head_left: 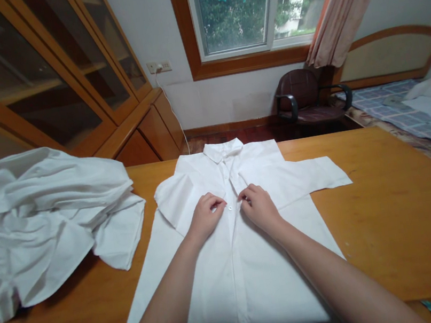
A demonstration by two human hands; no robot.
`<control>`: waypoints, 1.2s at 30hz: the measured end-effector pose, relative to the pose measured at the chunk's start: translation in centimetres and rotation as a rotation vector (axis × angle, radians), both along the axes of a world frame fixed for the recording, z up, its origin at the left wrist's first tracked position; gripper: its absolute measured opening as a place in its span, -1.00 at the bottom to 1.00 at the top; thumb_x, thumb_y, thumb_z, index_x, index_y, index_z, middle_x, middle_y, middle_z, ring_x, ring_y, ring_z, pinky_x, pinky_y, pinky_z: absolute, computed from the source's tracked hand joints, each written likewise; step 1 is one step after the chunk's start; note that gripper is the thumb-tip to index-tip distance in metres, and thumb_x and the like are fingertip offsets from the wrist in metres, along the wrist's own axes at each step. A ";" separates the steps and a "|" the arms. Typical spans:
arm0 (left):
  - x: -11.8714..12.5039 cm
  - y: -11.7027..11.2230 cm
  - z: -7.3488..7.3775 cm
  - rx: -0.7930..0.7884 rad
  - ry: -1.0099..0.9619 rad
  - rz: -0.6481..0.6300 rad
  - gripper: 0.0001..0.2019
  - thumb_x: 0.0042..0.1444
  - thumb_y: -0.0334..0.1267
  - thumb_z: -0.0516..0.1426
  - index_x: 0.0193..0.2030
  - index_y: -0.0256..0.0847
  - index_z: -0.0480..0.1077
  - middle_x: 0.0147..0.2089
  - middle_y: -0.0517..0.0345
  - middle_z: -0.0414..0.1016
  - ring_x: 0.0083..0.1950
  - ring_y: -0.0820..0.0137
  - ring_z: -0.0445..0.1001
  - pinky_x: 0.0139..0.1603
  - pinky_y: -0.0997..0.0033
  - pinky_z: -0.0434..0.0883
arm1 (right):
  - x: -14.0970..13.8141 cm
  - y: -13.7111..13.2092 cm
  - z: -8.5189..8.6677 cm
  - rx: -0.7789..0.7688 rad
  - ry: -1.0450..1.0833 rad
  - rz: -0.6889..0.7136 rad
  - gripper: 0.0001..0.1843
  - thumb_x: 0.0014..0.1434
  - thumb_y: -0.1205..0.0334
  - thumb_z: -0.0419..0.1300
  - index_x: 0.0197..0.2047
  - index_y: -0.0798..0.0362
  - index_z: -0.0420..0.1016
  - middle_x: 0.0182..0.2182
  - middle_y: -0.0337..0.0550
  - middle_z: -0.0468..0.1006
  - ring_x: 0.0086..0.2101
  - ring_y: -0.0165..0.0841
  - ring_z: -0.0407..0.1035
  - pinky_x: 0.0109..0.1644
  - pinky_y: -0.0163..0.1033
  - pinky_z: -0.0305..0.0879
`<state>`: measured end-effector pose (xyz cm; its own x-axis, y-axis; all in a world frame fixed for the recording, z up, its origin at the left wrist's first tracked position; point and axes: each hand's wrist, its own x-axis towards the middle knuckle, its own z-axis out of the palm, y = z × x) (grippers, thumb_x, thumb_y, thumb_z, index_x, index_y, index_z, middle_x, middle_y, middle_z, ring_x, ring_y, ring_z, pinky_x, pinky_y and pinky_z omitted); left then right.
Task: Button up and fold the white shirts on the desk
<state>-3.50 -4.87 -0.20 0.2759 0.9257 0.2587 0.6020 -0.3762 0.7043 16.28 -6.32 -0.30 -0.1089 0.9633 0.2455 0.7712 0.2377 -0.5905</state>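
A white short-sleeved shirt point(281, 276) lies front up on the table, its collar point(222, 150) at the far edge and its hem hanging over the near edge. Down its middle runs the button placket, parted at chest height, where a small white button point(230, 208) shows. My left hand point(209, 211) pinches the cloth just left of that button, thumb and forefinger together. On the other side, my right hand point(254, 203) has its fingers closed on the opposite placket edge. Both sleeves are folded inward or out to the sides across the shirt.
A heap of white garments point(57, 212) covers the left of the wooden table point(402, 220). Beyond stand a glass-fronted cabinet point(111, 112), a dark armchair point(303, 97) and a window point(234, 13). A bed point(405, 106) is at the right.
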 end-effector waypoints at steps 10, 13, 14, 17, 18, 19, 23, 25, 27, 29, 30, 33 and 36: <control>0.0 -0.2 -0.1 0.019 0.098 -0.029 -0.87 0.18 -0.34 0.15 -0.23 -0.13 0.54 -0.22 0.13 0.48 -0.06 0.25 0.38 0.04 0.22 0.35 | 0.6 0.2 -0.2 0.038 -0.059 0.003 -0.86 0.26 0.22 0.18 -0.13 -0.01 0.53 -0.19 -0.13 0.50 -0.12 -0.21 0.30 -0.04 -0.17 0.13; 0.0 -0.3 -0.1 0.018 0.129 -0.057 -0.85 0.19 -0.30 0.16 -0.17 -0.11 0.57 -0.21 0.11 0.47 -0.05 0.23 0.36 0.05 0.18 0.36 | 0.4 0.0 -0.3 0.035 -0.076 0.082 -0.80 0.26 0.18 0.21 -0.05 -0.07 0.53 -0.18 -0.16 0.50 -0.11 -0.22 0.29 -0.04 -0.16 0.12; 0.0 -0.4 -0.1 0.021 0.140 -0.072 -0.84 0.19 -0.30 0.16 -0.16 -0.10 0.57 -0.20 0.11 0.47 -0.05 0.23 0.35 0.05 0.18 0.36 | 0.4 0.0 -0.3 0.028 -0.086 0.091 -0.80 0.26 0.19 0.22 -0.05 -0.08 0.53 -0.19 -0.16 0.50 -0.12 -0.23 0.29 -0.05 -0.16 0.12; -0.1 -0.5 0.0 0.033 0.160 -0.111 -0.83 0.19 -0.29 0.16 -0.13 -0.08 0.58 -0.18 0.11 0.46 -0.04 0.23 0.33 0.05 0.18 0.38 | 0.4 0.2 -0.5 -0.001 -0.111 0.066 -0.82 0.24 0.24 0.21 -0.08 -0.06 0.56 -0.21 -0.15 0.49 -0.13 -0.22 0.28 -0.04 -0.15 0.12; -0.2 -0.6 0.0 0.036 0.162 -0.121 -0.82 0.19 -0.29 0.17 -0.12 -0.08 0.58 -0.17 0.11 0.46 -0.04 0.23 0.33 0.06 0.18 0.38 | 0.5 0.3 -0.5 -0.007 -0.113 0.051 -0.82 0.23 0.26 0.21 -0.09 -0.06 0.57 -0.20 -0.14 0.49 -0.12 -0.22 0.27 -0.04 -0.15 0.12; -0.2 -0.6 0.1 0.038 0.163 -0.129 -0.82 0.19 -0.29 0.17 -0.12 -0.07 0.58 -0.16 0.11 0.45 -0.04 0.23 0.32 0.07 0.18 0.38 | 0.5 0.4 -0.6 -0.009 -0.113 0.036 -0.82 0.23 0.28 0.21 -0.10 -0.05 0.57 -0.20 -0.13 0.48 -0.12 -0.22 0.27 -0.03 -0.15 0.13; -0.2 -0.7 0.2 0.043 0.167 -0.140 -0.83 0.16 -0.29 0.20 -0.13 -0.05 0.58 -0.12 0.11 0.44 -0.02 0.22 0.31 0.09 0.17 0.39 | 0.7 0.7 -0.7 -0.002 -0.094 0.007 -0.82 0.21 0.29 0.22 -0.12 -0.04 0.58 -0.19 -0.11 0.46 -0.11 -0.21 0.26 -0.01 -0.15 0.15; -0.2 -0.7 0.0 0.047 0.169 -0.131 -0.83 0.16 -0.31 0.19 -0.14 -0.06 0.58 -0.13 0.10 0.44 -0.02 0.22 0.31 0.08 0.16 0.39 | 0.8 0.7 -0.7 0.000 -0.085 0.011 -0.83 0.22 0.29 0.21 -0.13 -0.04 0.58 -0.19 -0.11 0.46 -0.11 -0.21 0.26 0.00 -0.14 0.16; -0.1 -0.6 -0.2 0.059 0.172 -0.124 -0.83 0.17 -0.32 0.18 -0.14 -0.07 0.58 -0.15 0.10 0.45 -0.03 0.22 0.31 0.07 0.16 0.38 | 0.8 0.7 -0.7 0.002 -0.084 0.017 -0.83 0.22 0.28 0.20 -0.13 -0.04 0.58 -0.20 -0.11 0.45 -0.11 -0.20 0.26 0.00 -0.13 0.16; -0.2 -0.4 -0.5 0.072 0.174 -0.116 -0.83 0.17 -0.33 0.18 -0.14 -0.07 0.57 -0.16 0.10 0.45 -0.04 0.22 0.31 0.06 0.17 0.38 | 0.8 0.8 -0.7 0.007 -0.089 0.017 -0.83 0.23 0.29 0.19 -0.13 -0.04 0.58 -0.20 -0.11 0.45 -0.11 -0.20 0.26 0.01 -0.12 0.17; -0.2 -0.4 -0.6 0.076 0.177 -0.112 -0.83 0.17 -0.33 0.18 -0.14 -0.07 0.57 -0.16 0.11 0.45 -0.04 0.22 0.31 0.06 0.17 0.38 | 0.9 0.9 -0.7 0.009 -0.093 0.018 -0.82 0.23 0.29 0.19 -0.13 -0.04 0.58 -0.19 -0.10 0.45 -0.11 -0.20 0.26 0.01 -0.12 0.17; -0.2 -0.1 -0.8 0.084 0.191 -0.099 -0.85 0.17 -0.31 0.19 -0.15 -0.07 0.56 -0.16 0.11 0.44 -0.03 0.21 0.31 0.05 0.18 0.36 | 0.9 1.4 -0.7 0.016 -0.101 0.030 -0.81 0.24 0.32 0.17 -0.14 -0.03 0.59 -0.20 -0.10 0.46 -0.12 -0.20 0.26 0.01 -0.13 0.18; -0.3 0.4 -0.8 0.103 0.212 -0.091 -0.86 0.18 -0.31 0.19 -0.15 -0.11 0.56 -0.16 0.10 0.45 -0.03 0.21 0.31 0.06 0.18 0.35 | 0.9 2.2 -0.7 0.028 -0.117 0.058 -0.80 0.24 0.33 0.15 -0.15 -0.02 0.60 -0.20 -0.09 0.47 -0.12 -0.21 0.27 -0.01 -0.14 0.18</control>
